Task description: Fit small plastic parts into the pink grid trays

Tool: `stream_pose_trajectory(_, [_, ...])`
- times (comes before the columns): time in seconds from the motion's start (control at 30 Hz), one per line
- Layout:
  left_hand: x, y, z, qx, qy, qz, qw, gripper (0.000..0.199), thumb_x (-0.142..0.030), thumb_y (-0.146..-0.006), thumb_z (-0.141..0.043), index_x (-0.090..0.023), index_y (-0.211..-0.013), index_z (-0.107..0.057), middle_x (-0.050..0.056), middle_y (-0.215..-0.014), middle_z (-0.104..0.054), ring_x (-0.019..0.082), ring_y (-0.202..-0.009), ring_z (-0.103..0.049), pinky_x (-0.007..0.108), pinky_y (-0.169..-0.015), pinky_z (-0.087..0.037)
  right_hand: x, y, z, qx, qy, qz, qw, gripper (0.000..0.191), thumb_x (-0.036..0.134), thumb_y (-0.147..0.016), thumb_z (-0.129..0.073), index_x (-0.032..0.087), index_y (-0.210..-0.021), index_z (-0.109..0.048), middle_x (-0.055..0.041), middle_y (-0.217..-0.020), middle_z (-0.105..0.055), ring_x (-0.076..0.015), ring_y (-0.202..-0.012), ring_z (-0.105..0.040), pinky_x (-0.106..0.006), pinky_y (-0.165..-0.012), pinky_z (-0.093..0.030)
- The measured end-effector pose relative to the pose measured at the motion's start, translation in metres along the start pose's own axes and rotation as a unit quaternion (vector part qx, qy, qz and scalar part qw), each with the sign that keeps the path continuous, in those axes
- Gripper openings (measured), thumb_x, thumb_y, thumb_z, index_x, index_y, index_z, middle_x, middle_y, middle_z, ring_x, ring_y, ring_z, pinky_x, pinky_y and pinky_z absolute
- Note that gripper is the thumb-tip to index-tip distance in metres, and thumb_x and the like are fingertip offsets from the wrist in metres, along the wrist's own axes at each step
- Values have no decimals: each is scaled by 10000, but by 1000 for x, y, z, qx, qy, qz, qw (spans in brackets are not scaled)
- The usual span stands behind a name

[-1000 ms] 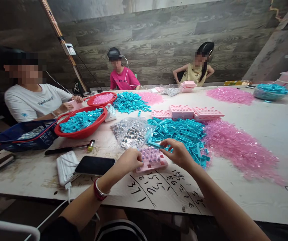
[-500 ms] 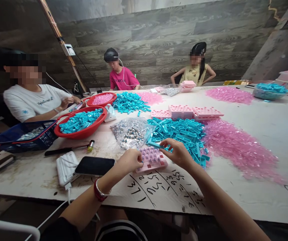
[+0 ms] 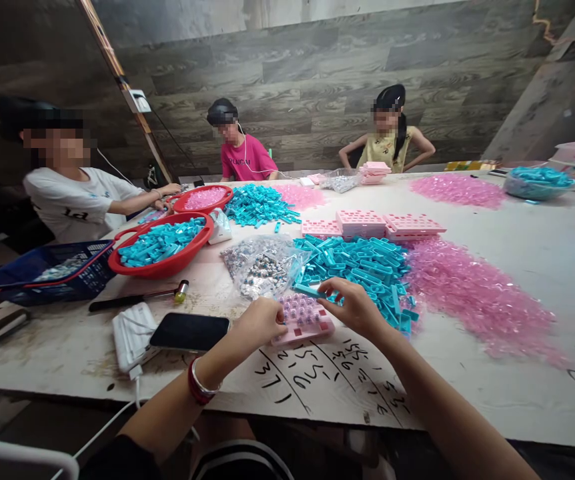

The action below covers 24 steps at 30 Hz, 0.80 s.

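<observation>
By the table's [image 3: 507,407] near edge our narrowed left hand [image 3: 261,320] seemingly steadies the pink tray [image 3: 310,329], our right hand [image 3: 351,305] holding a blue strip [image 3: 307,291].

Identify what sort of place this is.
Likely a small hand-assembly workshop: heaps of loose blue plastic parts and pink plastic pieces, stacked pink panels with rows of openings, and three other people around one shared table.
</observation>
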<state>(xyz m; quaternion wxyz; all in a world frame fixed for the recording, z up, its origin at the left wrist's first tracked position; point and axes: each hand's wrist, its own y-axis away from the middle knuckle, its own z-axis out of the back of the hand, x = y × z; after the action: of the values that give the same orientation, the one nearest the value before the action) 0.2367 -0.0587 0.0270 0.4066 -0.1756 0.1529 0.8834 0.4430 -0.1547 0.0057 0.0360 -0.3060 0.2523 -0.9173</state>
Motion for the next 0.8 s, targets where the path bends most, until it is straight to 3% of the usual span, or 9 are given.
stream_pose_trajectory(0.13, [-2,2,-3,-12,-22,-3,1000,74,-157,-639,-581,-148,-681,-641,28,-649,-617,156,-614,-540,258,-561,-338,2,-1,-5,5,-83,-17,996,103,263,-787,-613,191,-860,-605,-37,-861,-640,-156,-764,-608,-283,-643,-522])
stream_pose_trajectory(0.3, [-4,4,-2,-24,-12,-1,1000,44,-160,-655,-576,-149,-669,-616,22,-635,-605,143,-589,-523,248,-534,-323,6,0,-16,63,-228,-41,971,138,287,-762,-647,179,-833,-600,-39,-843,-629,-161,-789,-635,-312,-763,-559])
stream_pose_trajectory(0.47, [-1,2,-1,-16,-10,-12,1000,64,-134,-671,-571,-151,-641,-625,18,-620,-617,132,-588,-531,244,-551,-337,4,-1,-19,62,-247,-83,963,170,305,-745,-668,178,-821,-585,-41,-842,-621,-166,-758,-644,-312,-707,-562])
stream_pose_trajectory(0.63, [-1,3,0,-23,-30,13,999,80,-212,-681,-614,-150,-693,-664,51,-680,-651,162,-638,-567,260,-573,-360,4,-1,-18,61,-233,-88,967,176,318,-742,-667,178,-813,-588,-47,-844,-620,-165,-731,-639,-307,-676,-549])
stream_pose_trajectory(0.8, [-4,4,0,-18,-40,-6,999,117,-173,-674,-557,-166,-653,-671,41,-654,-649,151,-622,-556,262,-578,-348,6,-1,-18,63,-228,-90,967,182,326,-736,-666,177,-807,-588,-44,-828,-615,-166,-731,-637,-301,-667,-539])
